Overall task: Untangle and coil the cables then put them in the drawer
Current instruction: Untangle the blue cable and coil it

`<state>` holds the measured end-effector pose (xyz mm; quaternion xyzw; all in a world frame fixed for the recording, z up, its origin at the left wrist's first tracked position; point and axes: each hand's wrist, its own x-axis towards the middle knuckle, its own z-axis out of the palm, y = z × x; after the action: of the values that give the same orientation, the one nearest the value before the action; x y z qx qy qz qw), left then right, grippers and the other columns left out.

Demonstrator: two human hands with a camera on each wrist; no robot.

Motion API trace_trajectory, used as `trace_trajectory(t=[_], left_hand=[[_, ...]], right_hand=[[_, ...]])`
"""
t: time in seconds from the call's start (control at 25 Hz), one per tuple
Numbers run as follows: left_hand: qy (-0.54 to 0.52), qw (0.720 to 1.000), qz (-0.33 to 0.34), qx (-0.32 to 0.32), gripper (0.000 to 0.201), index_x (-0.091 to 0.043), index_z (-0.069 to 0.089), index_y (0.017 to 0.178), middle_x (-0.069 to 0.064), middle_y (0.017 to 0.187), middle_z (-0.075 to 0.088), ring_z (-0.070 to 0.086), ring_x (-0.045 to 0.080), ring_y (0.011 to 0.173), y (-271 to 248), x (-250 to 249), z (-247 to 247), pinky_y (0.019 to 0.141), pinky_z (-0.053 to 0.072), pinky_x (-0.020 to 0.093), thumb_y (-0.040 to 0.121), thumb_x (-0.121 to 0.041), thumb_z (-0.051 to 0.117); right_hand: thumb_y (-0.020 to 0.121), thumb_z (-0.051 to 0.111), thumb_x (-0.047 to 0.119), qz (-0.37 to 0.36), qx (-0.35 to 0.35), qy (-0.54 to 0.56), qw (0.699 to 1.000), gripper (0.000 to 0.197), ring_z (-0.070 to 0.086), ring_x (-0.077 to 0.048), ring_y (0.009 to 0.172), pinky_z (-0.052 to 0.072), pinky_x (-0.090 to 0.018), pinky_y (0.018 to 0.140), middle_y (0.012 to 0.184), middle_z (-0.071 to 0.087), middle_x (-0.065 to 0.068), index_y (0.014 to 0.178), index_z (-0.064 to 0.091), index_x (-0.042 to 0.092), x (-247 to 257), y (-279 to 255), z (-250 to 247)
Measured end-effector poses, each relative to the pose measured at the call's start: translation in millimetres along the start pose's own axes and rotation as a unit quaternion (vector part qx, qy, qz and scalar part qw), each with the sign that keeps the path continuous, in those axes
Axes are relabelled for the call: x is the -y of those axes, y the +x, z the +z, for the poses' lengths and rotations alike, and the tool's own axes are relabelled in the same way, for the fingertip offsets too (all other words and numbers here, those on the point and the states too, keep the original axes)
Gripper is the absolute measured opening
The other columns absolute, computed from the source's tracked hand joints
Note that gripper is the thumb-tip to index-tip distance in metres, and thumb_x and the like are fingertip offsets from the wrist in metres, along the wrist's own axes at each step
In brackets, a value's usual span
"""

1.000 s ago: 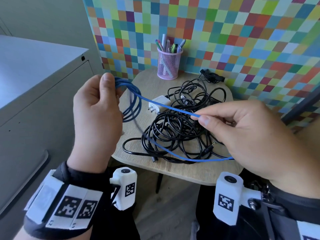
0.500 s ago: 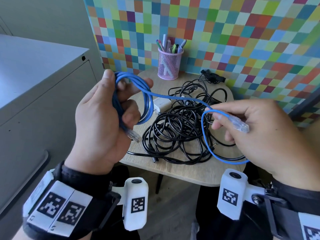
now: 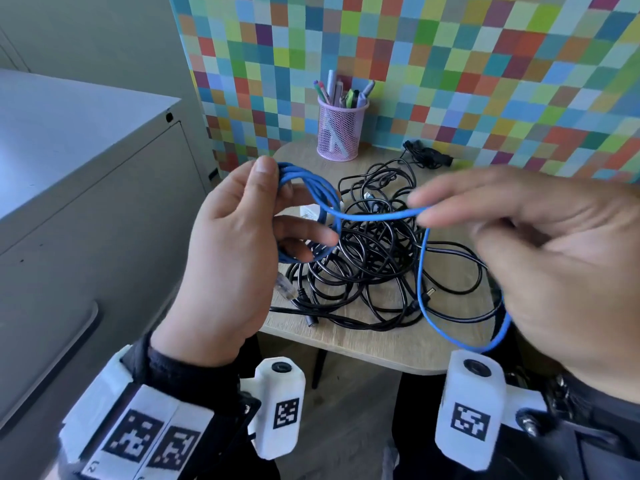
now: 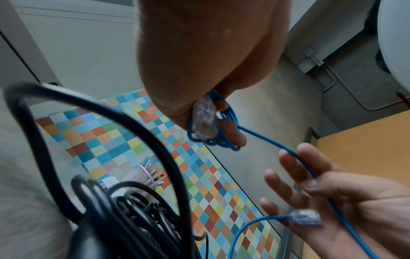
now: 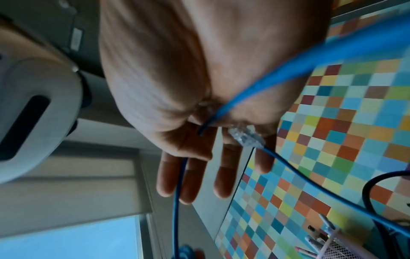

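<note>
Head view shows the left hand (image 3: pixel 239 258) curled round several loops of the blue cable (image 3: pixel 313 188), thumb on top, one clear plug (image 3: pixel 284 287) hanging just below its fingers. The right hand (image 3: pixel 540 244), fingers mostly straight, pinches the cable's free run beside the coil; the rest loops under its palm. Beneath both hands, tangled black cables (image 3: pixel 374 268) lie on the bench (image 3: pixel 391 348).

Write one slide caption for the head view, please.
Left hand grips coiled blue cable; right hand feeds its tail.
</note>
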<state>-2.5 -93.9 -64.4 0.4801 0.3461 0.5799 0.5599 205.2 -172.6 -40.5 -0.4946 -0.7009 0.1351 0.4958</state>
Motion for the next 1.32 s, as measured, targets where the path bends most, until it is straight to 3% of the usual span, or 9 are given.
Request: trace_trajectory(t=[0.2, 0.44, 0.52, 0.6, 0.72, 0.84, 1.0, 1.16, 1.32], left_hand=[[0.005, 1.000, -0.003, 0.003, 0.035, -0.012, 0.058, 0.085, 0.021, 0.090, 0.067, 0.055, 0.024, 0.044, -0.2, 1.3, 0.0, 0.044, 0.039, 0.028, 0.111, -0.025, 0.040], [-0.108, 0.992, -0.044, 0.052, 0.033, -0.013, 0.054, 0.082, 0.027, 0.106, 0.055, 0.041, 0.018, 0.043, -1.5, -1.3, -1.4, 0.048, 0.028, 0.024, 0.107, -0.030, 0.042], [-0.132, 0.988, -0.046, 0.071, 0.034, -0.014, 0.051, 0.081, 0.026, 0.106, 0.055, 0.040, 0.014, 0.043, -1.6, -2.7, -2.1, 0.049, 0.027, 0.024, 0.108, -0.032, 0.040], [-0.147, 0.984, -0.048, 0.084, 0.035, -0.015, 0.048, 0.081, 0.018, 0.100, 0.060, 0.041, 0.013, 0.044, -2.5, -3.2, -1.9, 0.049, 0.026, 0.025, 0.108, -0.034, 0.038], [-0.165, 0.980, -0.044, 0.102, 0.035, -0.015, 0.046, 0.081, 0.020, 0.104, 0.061, 0.041, 0.011, 0.046, -3.7, -2.0, 0.3, 0.047, 0.029, 0.022, 0.109, -0.035, 0.036], [-0.182, 0.973, -0.033, 0.136, 0.032, -0.015, 0.047, 0.082, 0.021, 0.107, 0.069, 0.047, 0.013, 0.058, -6.6, -1.6, 3.3, 0.051, 0.038, 0.021, 0.105, -0.036, 0.038], [-0.110, 0.984, 0.031, 0.137, 0.040, -0.019, 0.070, 0.079, 0.024, 0.100, 0.076, 0.068, 0.023, 0.085, -8.6, 3.5, 5.9, 0.072, 0.052, 0.025, 0.105, -0.032, 0.042], [0.131, 0.981, 0.129, 0.064, 0.044, -0.016, 0.054, 0.073, -0.006, 0.074, 0.065, 0.054, 0.009, 0.069, -5.2, 7.5, 1.7, 0.068, 0.042, 0.021, 0.112, -0.027, 0.035], [0.190, 0.971, 0.137, 0.038, 0.047, -0.017, 0.045, 0.069, -0.001, 0.063, 0.043, 0.039, 0.011, 0.056, -6.4, 4.0, 0.6, 0.053, 0.034, 0.023, 0.111, -0.036, 0.034]], right_hand=[[0.091, 0.072, 0.027, 0.036, -0.014, -0.116, 0.992, 0.011, 0.070, -0.013, 0.073, 0.052, -0.027, 0.062, 0.079, 0.074, 0.009, 0.083, 0.078, 0.031, 8.6, -3.1, 18.8], [0.092, 0.070, 0.050, 0.074, -0.023, -0.145, 0.986, 0.025, 0.060, -0.011, 0.049, 0.046, -0.028, 0.048, 0.059, 0.068, 0.008, 0.079, 0.077, 0.030, 12.6, -2.0, 29.0], [0.093, 0.062, 0.057, 0.074, -0.025, -0.135, 0.988, 0.031, 0.063, -0.012, 0.055, 0.052, -0.022, 0.064, 0.066, 0.071, 0.012, 0.087, 0.078, 0.031, 14.0, -2.8, 35.4], [0.092, 0.055, 0.065, 0.083, -0.020, -0.130, 0.988, 0.040, 0.070, -0.004, 0.086, 0.052, -0.041, 0.103, 0.091, 0.075, 0.023, 0.097, 0.076, 0.031, 14.5, -3.5, 41.6], [0.092, 0.047, 0.072, 0.089, 0.012, -0.142, 0.986, 0.046, 0.054, 0.012, 0.119, 0.037, -0.060, 0.115, 0.102, 0.066, 0.030, 0.109, 0.069, 0.034, 16.0, -3.3, 51.4], [0.099, 0.044, 0.066, 0.085, 0.046, -0.132, 0.987, 0.040, 0.060, -0.005, 0.118, 0.030, -0.062, 0.117, 0.103, 0.066, 0.022, 0.108, 0.067, 0.034, 14.8, -2.2, 62.8], [0.103, 0.052, 0.036, 0.069, -0.001, -0.064, 0.996, 0.025, 0.065, -0.011, 0.090, 0.048, -0.049, 0.097, 0.087, 0.072, 0.007, 0.099, 0.073, 0.024, 3.6, -3.3, 69.6], [0.101, 0.058, 0.026, 0.038, 0.026, 0.018, 0.999, 0.028, 0.057, -0.021, 0.071, 0.046, -0.036, 0.066, 0.069, 0.058, 0.001, 0.079, 0.067, 0.010, 4.5, -7.5, 70.2], [0.104, 0.056, 0.017, 0.023, 0.072, 0.149, 0.986, 0.024, 0.066, -0.034, 0.093, 0.052, -0.051, 0.083, 0.093, 0.069, -0.017, 0.096, 0.071, 0.000, 2.8, -10.1, 74.6]])
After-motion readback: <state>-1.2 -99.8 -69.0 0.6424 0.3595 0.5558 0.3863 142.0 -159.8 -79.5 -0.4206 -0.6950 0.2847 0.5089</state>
